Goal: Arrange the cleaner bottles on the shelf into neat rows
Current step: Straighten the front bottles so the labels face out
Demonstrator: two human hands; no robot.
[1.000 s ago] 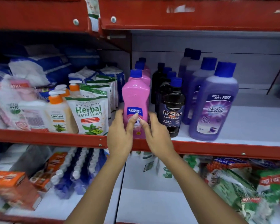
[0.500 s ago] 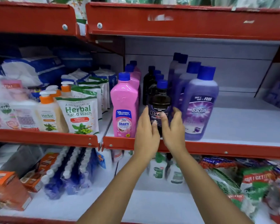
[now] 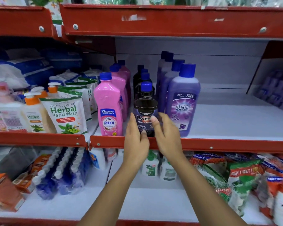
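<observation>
Three rows of cleaner bottles run front to back on the white shelf [image 3: 227,121]: pink Shakti bottles [image 3: 110,108] on the left, black Bactin floor cleaner bottles [image 3: 145,101] in the middle, tall purple Bactin bottles [image 3: 184,101] on the right. All have blue caps. The front black bottle stands upright at the shelf's red front lip [image 3: 219,145]. My left hand [image 3: 136,142] presses its left side, with the thumb in front. My right hand [image 3: 167,136] wraps its right side, with the thumb on the label.
Herbal hand wash pouches [image 3: 64,115] and orange-capped pump bottles [image 3: 33,115] fill the neighbouring bay on the left. The white shelf is bare to the right of the purple row. Below are netted packs [image 3: 235,181], blue bottles [image 3: 64,175] and orange boxes [image 3: 5,191].
A second ago both hands were on the front pink bottle. They shifted right to the front black bottle and still hold it, sitting slightly looser around it now.
</observation>
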